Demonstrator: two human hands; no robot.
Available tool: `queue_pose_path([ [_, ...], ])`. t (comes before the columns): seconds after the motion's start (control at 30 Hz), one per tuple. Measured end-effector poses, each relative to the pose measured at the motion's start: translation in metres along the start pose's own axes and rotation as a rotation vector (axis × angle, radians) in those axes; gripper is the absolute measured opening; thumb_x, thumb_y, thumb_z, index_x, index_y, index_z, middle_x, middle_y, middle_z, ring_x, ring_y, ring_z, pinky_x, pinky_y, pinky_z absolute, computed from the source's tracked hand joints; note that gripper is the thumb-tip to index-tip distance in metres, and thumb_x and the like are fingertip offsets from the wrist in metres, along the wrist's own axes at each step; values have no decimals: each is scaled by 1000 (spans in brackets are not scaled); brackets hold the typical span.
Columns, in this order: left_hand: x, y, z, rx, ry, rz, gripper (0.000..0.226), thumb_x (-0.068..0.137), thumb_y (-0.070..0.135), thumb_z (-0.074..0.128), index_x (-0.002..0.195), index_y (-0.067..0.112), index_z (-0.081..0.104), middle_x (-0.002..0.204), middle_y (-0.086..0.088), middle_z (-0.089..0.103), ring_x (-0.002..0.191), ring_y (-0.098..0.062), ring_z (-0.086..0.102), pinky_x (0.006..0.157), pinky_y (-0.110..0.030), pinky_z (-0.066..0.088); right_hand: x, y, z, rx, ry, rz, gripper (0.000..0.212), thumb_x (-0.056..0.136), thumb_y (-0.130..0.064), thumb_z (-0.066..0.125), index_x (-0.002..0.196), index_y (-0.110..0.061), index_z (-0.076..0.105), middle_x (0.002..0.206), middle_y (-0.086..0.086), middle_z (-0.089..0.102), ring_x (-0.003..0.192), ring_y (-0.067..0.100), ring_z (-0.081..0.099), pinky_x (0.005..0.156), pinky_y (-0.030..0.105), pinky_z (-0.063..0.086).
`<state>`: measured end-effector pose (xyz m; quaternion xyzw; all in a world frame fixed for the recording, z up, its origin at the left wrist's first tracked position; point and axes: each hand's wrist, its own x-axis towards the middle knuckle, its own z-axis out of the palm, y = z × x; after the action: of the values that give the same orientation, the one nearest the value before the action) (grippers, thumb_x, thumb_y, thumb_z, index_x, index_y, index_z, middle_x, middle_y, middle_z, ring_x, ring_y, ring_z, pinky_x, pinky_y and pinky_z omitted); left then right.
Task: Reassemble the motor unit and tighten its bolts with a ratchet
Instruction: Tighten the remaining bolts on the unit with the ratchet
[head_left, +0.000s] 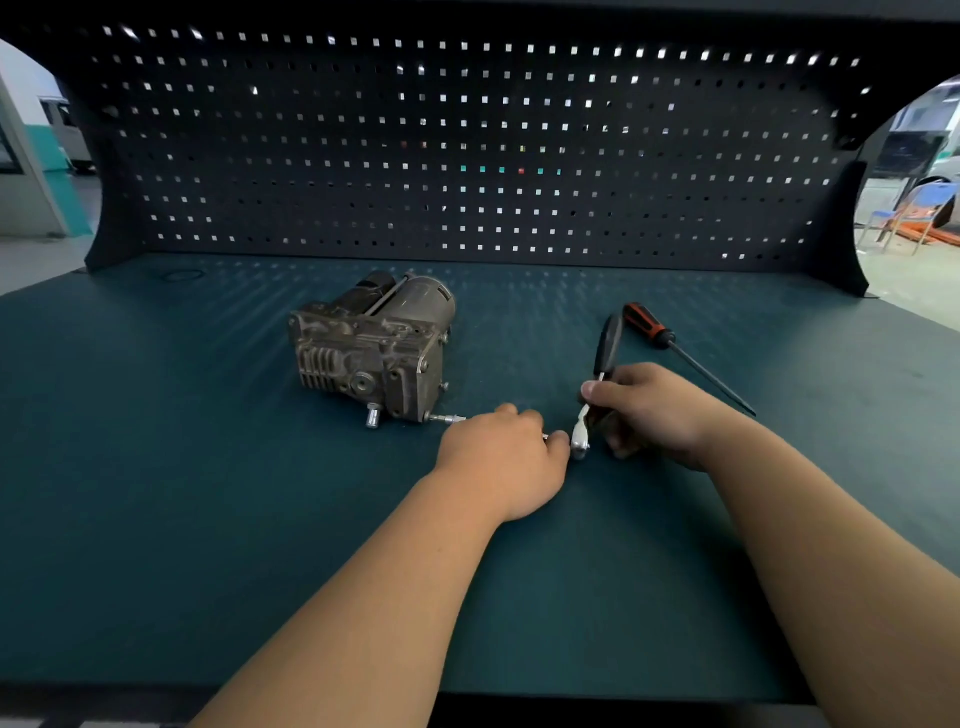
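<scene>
The grey metal motor unit (371, 345) lies on the green bench mat (208, 467), left of centre. A silver extension bar with a socket (451, 418) reaches from a bolt at the unit's lower right corner toward my hands. My left hand (506, 457) is curled around that bar, covering most of it. The ratchet (597, 395) stands tilted, its chrome head low by my left thumb and its dark handle pointing away. My right hand (649, 410) grips the ratchet's shaft just above the head.
A screwdriver (675, 351) with a red and black handle lies on the mat, right of the ratchet, tip pointing to the near right. A dark pegboard (467, 145) rises behind the bench. The bench's front edge runs along the bottom of the view.
</scene>
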<state>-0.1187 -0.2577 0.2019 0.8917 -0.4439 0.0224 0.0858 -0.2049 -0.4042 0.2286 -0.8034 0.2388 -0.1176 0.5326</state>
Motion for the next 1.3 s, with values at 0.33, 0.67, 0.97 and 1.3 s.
queue_pose_path([
  [0.33,-1,-1,0,-5,-5,0,46,96,48,25,115,17,53,119,-5,52,108,-28,54,70,-35,30,2,-2,5,-31,42,114,27,95,-24,58,78,-3,64,63,5,64,48,14,50,45,25,45],
  [0.67,1,-1,0,23,-9,14,46,97,46,24,116,16,52,120,-7,52,109,-30,53,71,-36,30,1,0,7,-103,71,22,29,96,-29,54,79,-7,61,52,-2,62,42,13,53,45,24,46],
  [0.97,0,-1,1,36,-5,22,44,96,47,25,115,17,51,119,-7,52,108,-29,54,71,-35,30,-13,-11,-12,-27,-115,-276,15,88,-5,64,84,-16,73,60,-2,61,54,12,57,53,23,49],
  [1.3,-2,-3,2,-7,19,13,43,96,49,26,116,19,48,121,-5,54,108,-28,55,72,-35,30,2,3,2,-69,9,-7,21,93,-22,60,81,-5,63,58,2,64,43,14,52,43,22,43],
])
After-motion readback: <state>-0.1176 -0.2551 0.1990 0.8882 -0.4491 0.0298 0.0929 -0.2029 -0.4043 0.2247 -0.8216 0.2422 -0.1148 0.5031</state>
